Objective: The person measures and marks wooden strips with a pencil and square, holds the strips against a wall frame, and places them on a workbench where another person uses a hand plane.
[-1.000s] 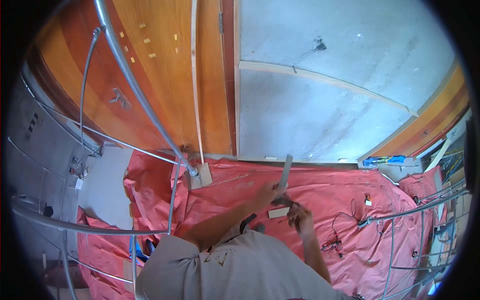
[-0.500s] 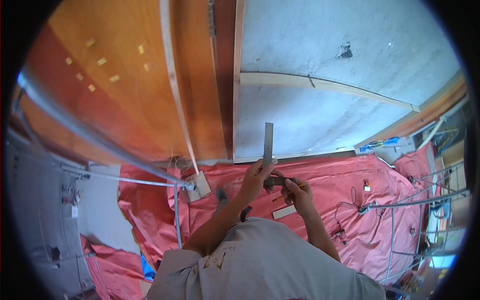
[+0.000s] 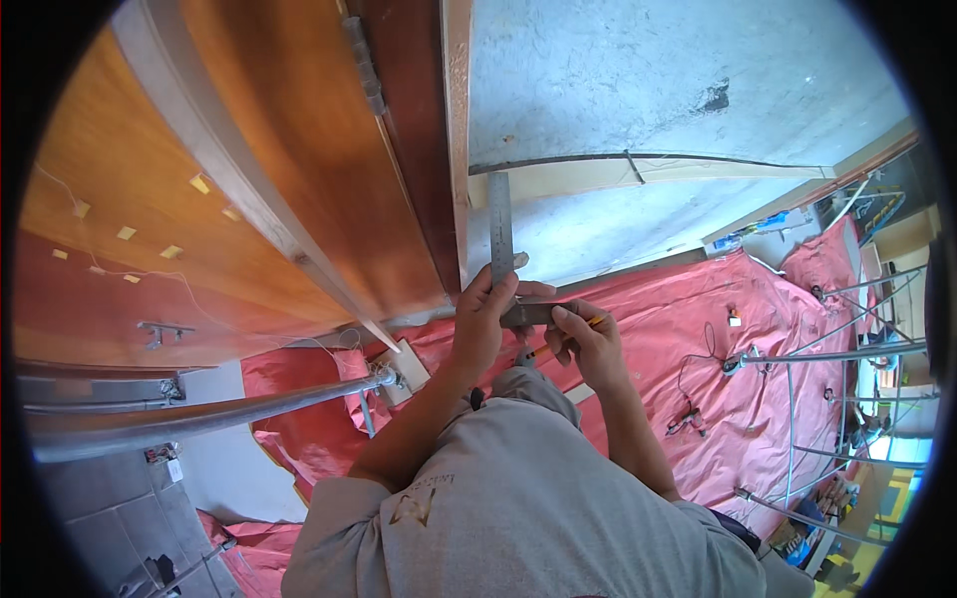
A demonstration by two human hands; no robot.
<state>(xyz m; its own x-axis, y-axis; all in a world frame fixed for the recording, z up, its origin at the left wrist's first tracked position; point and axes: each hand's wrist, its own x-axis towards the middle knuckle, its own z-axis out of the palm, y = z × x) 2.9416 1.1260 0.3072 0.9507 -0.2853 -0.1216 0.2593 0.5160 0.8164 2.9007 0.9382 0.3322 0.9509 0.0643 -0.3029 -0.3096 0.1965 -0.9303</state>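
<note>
Right in front of the grey T-shirt (image 3: 558, 498), the left hand (image 3: 484, 321) and right hand (image 3: 590, 344) are close together, both clamped on one try square (image 3: 501, 244). Left's got the bottom of the steel blade (image 3: 499, 214) where it meets the dark stock (image 3: 528, 315); right pinches the stock's other end, with a yellow-and-black pencil (image 3: 541, 350) tucked in its fingers. Blade points away from the hands, tip over the pale wooden batten (image 3: 588, 175); can't tell if it's touching. Left of the hands is a metal pole (image 3: 229, 420), and off right, a wrinkled red sheet (image 3: 678, 329).
</note>
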